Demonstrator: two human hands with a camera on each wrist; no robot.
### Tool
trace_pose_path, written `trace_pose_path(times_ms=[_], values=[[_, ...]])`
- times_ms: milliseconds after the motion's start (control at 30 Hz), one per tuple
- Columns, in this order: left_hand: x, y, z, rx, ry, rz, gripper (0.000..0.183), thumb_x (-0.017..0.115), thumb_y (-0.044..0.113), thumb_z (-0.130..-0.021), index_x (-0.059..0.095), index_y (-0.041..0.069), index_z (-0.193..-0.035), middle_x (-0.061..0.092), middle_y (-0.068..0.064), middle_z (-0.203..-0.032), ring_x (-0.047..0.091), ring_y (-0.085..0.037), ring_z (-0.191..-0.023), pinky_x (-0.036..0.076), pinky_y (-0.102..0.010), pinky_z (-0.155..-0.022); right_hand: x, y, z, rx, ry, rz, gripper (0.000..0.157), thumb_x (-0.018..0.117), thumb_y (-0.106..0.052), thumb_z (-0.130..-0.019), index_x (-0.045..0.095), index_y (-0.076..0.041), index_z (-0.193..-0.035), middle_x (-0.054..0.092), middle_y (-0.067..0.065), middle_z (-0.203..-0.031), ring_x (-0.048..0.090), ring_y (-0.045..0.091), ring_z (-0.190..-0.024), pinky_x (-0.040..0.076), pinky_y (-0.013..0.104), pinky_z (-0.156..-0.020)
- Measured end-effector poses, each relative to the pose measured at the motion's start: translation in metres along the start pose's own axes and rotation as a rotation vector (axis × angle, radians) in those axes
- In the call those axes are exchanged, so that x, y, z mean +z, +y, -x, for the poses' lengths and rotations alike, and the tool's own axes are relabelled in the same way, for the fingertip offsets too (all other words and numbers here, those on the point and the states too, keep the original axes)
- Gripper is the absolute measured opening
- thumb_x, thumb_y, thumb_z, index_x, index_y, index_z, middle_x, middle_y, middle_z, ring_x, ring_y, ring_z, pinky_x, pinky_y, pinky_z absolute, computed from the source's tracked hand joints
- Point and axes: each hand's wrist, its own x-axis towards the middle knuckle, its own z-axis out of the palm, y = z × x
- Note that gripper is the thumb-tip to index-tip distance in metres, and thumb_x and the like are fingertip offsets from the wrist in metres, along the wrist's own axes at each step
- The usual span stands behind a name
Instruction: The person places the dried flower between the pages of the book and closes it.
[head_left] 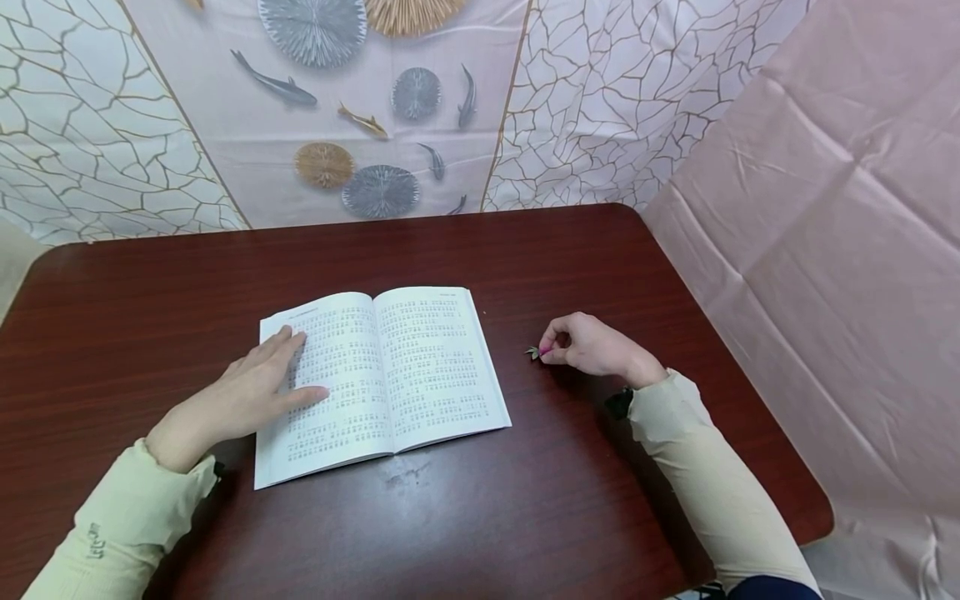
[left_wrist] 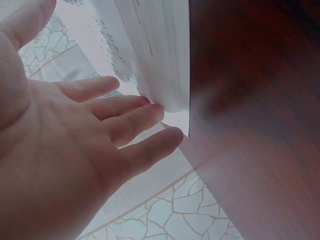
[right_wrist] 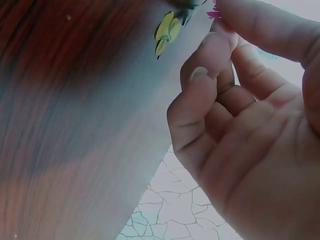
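An open book [head_left: 435, 367] with printed pages lies on the table, left of centre. My left hand [head_left: 251, 387] rests on its left page with the fingers stretched out and the thumb spread apart. In the left wrist view the fingers of the left hand [left_wrist: 95, 130] lie along the page edges. To the right of the book, my right hand [head_left: 596, 346] pinches a small pink flower [head_left: 546, 351] between thumb and forefinger, close over the table. Its green leaves [head_left: 533, 352] point left toward the book; in the right wrist view yellow-green leaves [right_wrist: 167, 31] show beside the fingertips.
The dark reddish-brown wooden table [head_left: 480, 517] has rounded corners. Behind it hangs a patterned cloth [head_left: 450, 125] with fish and round shapes, and a plain pinkish cloth [head_left: 847, 250] hangs along the right side.
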Motion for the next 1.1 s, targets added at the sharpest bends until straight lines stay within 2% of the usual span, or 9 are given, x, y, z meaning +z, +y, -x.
trace_pose_path(times_ms=[300, 500, 800, 1100], values=[[-0.001, 0.000, 0.001, 0.009, 0.001, 0.005, 0.102, 0.056, 0.064, -0.089, 0.020, -0.010, -0.149, 0.013, -0.034, -0.154, 0.014, -0.051, -0.141, 0.018, -0.072, -0.103, -0.007, -0.001, 0.003, -0.014, -0.048, -0.024, 0.008, 0.070, -0.009, -0.089, 0.072, -0.008, -0.096, 0.060, -0.001, -0.074, 0.050, 0.015, -0.068, 0.043, 0.029, -0.062], [0.000, 0.000, 0.001, 0.009, 0.001, 0.006, 0.103, 0.056, 0.064, -0.088, 0.020, -0.010, -0.149, 0.013, -0.034, -0.154, 0.014, -0.051, -0.141, 0.018, -0.072, -0.103, -0.008, 0.001, 0.004, -0.026, -0.014, -0.032, 0.010, 0.072, -0.009, -0.087, 0.070, -0.007, -0.097, 0.062, 0.000, -0.077, 0.053, 0.016, -0.070, 0.044, 0.028, -0.062], [0.000, 0.000, 0.000, 0.005, 0.003, 0.002, 0.102, 0.056, 0.064, -0.088, 0.021, -0.010, -0.149, 0.014, -0.034, -0.154, 0.015, -0.051, -0.140, 0.019, -0.072, -0.102, -0.006, -0.002, 0.004, -0.022, 0.012, -0.050, 0.008, 0.074, -0.012, -0.087, 0.066, -0.009, -0.089, 0.062, 0.002, -0.075, 0.054, 0.019, -0.068, 0.045, 0.030, -0.060], [0.001, -0.001, 0.000, 0.007, 0.008, 0.007, 0.103, 0.057, 0.065, -0.088, 0.021, -0.010, -0.149, 0.015, -0.034, -0.154, 0.015, -0.052, -0.140, 0.019, -0.071, -0.103, -0.001, -0.012, 0.000, -0.037, 0.004, -0.125, 0.005, 0.068, -0.015, -0.092, 0.067, -0.011, -0.092, 0.064, 0.012, -0.077, 0.054, 0.017, -0.063, 0.044, 0.029, -0.058]])
